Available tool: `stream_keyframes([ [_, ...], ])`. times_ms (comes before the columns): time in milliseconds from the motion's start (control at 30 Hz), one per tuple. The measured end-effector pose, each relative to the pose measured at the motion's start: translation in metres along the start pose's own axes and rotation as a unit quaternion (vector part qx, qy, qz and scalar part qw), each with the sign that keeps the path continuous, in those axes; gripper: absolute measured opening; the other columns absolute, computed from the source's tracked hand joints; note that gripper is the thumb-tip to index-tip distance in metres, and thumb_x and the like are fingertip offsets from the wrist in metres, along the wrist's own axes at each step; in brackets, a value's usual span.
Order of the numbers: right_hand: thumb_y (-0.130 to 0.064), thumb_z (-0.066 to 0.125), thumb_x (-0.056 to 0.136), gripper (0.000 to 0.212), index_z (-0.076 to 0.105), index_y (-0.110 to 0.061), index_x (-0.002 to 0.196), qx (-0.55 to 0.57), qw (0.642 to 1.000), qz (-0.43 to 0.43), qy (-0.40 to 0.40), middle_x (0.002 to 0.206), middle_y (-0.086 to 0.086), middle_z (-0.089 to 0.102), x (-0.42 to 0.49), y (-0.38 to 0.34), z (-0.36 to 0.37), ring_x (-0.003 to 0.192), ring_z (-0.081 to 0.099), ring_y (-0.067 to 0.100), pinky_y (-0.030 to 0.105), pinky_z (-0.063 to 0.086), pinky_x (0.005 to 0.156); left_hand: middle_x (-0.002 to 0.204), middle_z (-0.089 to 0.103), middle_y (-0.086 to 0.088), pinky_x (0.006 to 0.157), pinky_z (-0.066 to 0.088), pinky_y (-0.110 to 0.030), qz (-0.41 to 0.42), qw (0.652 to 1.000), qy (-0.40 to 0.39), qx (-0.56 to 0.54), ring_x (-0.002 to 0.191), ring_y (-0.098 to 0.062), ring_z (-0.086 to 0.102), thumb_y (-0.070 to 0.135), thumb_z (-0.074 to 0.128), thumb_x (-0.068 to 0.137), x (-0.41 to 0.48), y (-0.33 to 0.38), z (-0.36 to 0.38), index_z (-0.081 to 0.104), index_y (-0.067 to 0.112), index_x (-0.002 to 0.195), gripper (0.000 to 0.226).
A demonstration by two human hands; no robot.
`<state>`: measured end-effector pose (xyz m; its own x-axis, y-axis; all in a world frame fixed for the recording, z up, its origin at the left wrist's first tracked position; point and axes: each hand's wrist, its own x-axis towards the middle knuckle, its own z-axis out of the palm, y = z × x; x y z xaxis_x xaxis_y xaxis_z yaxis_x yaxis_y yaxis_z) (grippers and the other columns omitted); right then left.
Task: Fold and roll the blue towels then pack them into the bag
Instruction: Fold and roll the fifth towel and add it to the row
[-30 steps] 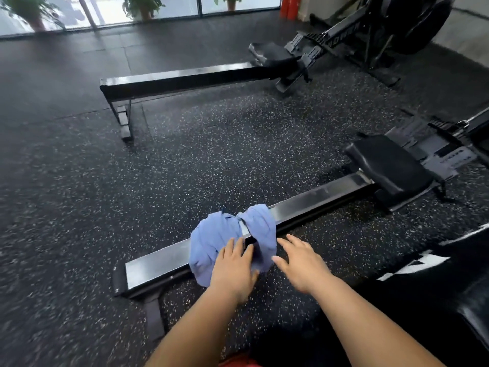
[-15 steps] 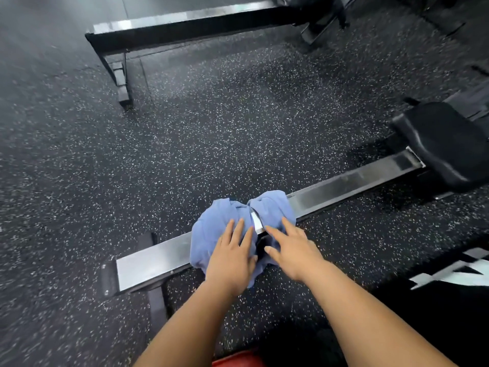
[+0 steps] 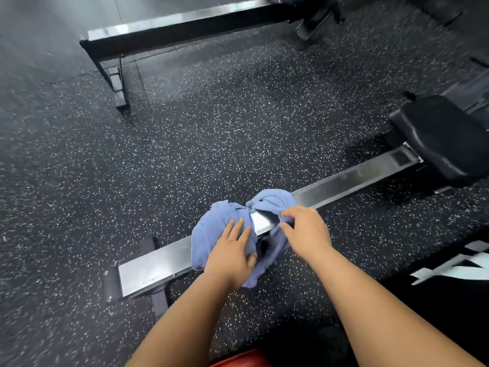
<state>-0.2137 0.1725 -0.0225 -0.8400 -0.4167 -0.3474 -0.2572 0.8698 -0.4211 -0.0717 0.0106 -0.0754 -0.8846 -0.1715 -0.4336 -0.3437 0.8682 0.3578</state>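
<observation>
- We look down on a dark floor [image 3: 211, 128] flecked with white; it fills most of the view.
- A black mat [image 3: 449, 313] with a white marking lies at the lower right.
- The rail [image 3: 352, 178], long and shiny metal, runs slantwise from lower left to right across the floor and stands on a short black foot at its left end.
- A far rail [image 3: 185, 25] of the same kind lies well apart near the top edge.
- A black padded seat [image 3: 444, 139] sits on the right end of the near rail.
- The blue towel [image 3: 214, 229] is crumpled and draped over the rail near its left end. It bunches in two lobes with bare metal showing between them, and its near edge hangs off the side.
- Our left hand [image 3: 230, 258] rests on the left lobe, fingers [image 3: 236, 229] straight and released, flat against the cloth.
- Our right hand [image 3: 307, 234] is on the right lobe with bent fingers [image 3: 287, 213], tips touching the cloth; we cannot tell whether they pinch it.
- A red scrap [image 3: 243, 360] shows at the bottom edge between our arms.
</observation>
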Motion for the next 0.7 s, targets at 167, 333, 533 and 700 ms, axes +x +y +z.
stream_keyframes([
  [167, -0.033, 0.082, 0.087, 0.014, 0.073, -0.042, 0.082, 0.106, 0.992, 0.022, 0.07, 0.085, -0.014, 0.073, -0.011, -0.003, -0.056, 0.083, 0.07, 0.014, 0.036, 0.058, 0.079, 0.172, 0.022, -0.007, 0.129, 0.016, -0.042, -0.01, 0.997, 0.015, -0.07, 0.159, -0.03, 0.014, 0.038, 0.055, 0.104, 0.003, 0.019, -0.039, 0.021, 0.014, 0.166, 0.075],
  [333, -0.012, 0.077, 0.084, 0.028, 0.07, -0.038, 0.09, 0.136, 0.987, -0.025, 0.086, 0.085, -0.016, 0.071, -0.04, -0.015, -0.116, 0.08, 0.069, 0.004, 0.037, 0.06, 0.079, 0.14, 0.06, -0.006, 0.109, 0.04, -0.044, 0.025, 0.986, 0.117, -0.116, 0.132, -0.033, 0.049, 0.031, 0.06, 0.101, -0.003, 0.056, -0.088, 0.049, 0.022, 0.148, 0.049],
  [533, -0.005, 0.078, 0.086, 0.04, 0.071, -0.032, 0.114, 0.179, 0.977, -0.082, 0.085, 0.093, -0.011, 0.072, -0.09, -0.024, -0.183, 0.078, 0.068, 0.002, 0.032, 0.061, 0.082, 0.145, 0.057, -0.002, 0.112, 0.04, -0.047, 0.084, 0.973, 0.185, -0.113, 0.134, -0.032, 0.045, 0.036, 0.067, 0.098, -0.023, 0.119, -0.148, 0.045, 0.029, 0.155, 0.062],
  [700, -0.015, 0.08, 0.089, 0.023, 0.078, -0.032, 0.105, 0.165, 0.974, -0.101, 0.115, 0.088, -0.015, 0.077, -0.14, -0.014, -0.235, 0.08, 0.07, 0.002, 0.025, 0.059, 0.077, 0.098, 0.07, -0.002, 0.087, 0.052, -0.044, 0.102, 0.97, 0.196, -0.103, 0.103, -0.033, 0.061, 0.038, 0.069, 0.091, -0.042, 0.165, -0.173, 0.066, 0.032, 0.099, 0.01],
])
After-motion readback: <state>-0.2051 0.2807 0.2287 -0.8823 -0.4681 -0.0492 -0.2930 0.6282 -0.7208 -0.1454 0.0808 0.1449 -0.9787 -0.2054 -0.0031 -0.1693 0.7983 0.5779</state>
